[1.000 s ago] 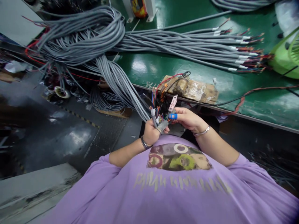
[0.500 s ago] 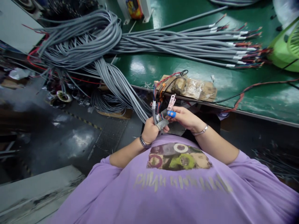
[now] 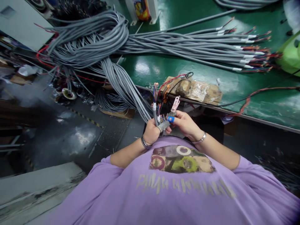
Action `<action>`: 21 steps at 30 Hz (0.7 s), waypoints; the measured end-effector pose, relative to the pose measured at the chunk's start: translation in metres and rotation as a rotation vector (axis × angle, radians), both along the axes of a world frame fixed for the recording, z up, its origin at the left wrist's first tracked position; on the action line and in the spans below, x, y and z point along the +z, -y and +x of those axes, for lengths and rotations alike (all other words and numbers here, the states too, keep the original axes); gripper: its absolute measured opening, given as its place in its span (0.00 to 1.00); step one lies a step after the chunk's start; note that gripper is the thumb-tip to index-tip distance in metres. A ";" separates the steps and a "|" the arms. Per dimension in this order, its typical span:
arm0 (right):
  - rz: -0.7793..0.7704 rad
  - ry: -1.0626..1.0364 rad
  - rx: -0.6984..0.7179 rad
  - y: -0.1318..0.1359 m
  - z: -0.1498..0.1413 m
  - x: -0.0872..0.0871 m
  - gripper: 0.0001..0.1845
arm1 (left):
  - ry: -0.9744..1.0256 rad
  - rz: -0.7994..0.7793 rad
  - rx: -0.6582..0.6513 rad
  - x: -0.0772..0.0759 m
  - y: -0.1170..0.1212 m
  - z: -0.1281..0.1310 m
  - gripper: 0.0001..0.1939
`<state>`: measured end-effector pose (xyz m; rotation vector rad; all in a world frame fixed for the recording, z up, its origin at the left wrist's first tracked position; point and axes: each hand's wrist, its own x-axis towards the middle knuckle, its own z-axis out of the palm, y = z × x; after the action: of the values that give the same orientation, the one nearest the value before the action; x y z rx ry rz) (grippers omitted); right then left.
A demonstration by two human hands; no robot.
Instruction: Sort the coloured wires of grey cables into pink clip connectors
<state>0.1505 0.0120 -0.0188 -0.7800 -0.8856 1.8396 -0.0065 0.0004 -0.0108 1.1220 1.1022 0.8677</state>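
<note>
My left hand [image 3: 152, 132] is closed around the ends of several grey cables [image 3: 154, 115], with a grey wrap at its thumb. Thin coloured wires [image 3: 155, 90] stick up from the stripped cable ends, some tipped with bare copper. My right hand [image 3: 186, 124], its thumb banded in blue, pinches a small pink clip-like piece [image 3: 175, 104] that stands up from the fingertips. These fingertips are close beside the coloured wires at the left thumb. Whether they also touch a wire is too small to tell.
On the green bench [image 3: 178, 67] lies a big coil of grey cable [image 3: 93, 40], its stripped ends fanned right. A wooden block [image 3: 203, 92] sits at the bench edge with red and black leads. A green basket [image 3: 290, 56] stands far right. More cable [image 3: 112, 103] is coiled below.
The view has shifted slightly, so the bench appears lower and further right. My right hand and the pink clip-like piece have dropped a little, closer to my left thumb.
</note>
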 end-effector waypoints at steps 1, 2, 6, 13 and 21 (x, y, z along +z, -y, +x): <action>-0.010 0.003 -0.006 0.000 -0.001 0.002 0.15 | 0.002 -0.001 0.025 0.000 0.000 0.000 0.21; -0.017 0.005 -0.019 -0.001 -0.001 0.003 0.14 | 0.004 -0.006 0.060 0.000 0.000 0.001 0.21; -0.033 0.035 -0.093 -0.002 0.001 0.004 0.11 | 0.029 -0.050 0.183 0.000 -0.003 0.004 0.19; -0.004 0.030 -0.020 -0.005 0.003 -0.003 0.15 | 0.076 -0.061 0.164 0.000 -0.004 0.006 0.17; -0.074 -0.052 -0.078 -0.002 -0.009 0.004 0.18 | 0.104 -0.049 0.172 0.001 -0.003 0.007 0.17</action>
<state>0.1412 0.0139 -0.0153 -0.7986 -0.7475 1.8235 0.0010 0.0038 -0.0097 0.9410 1.1392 1.0160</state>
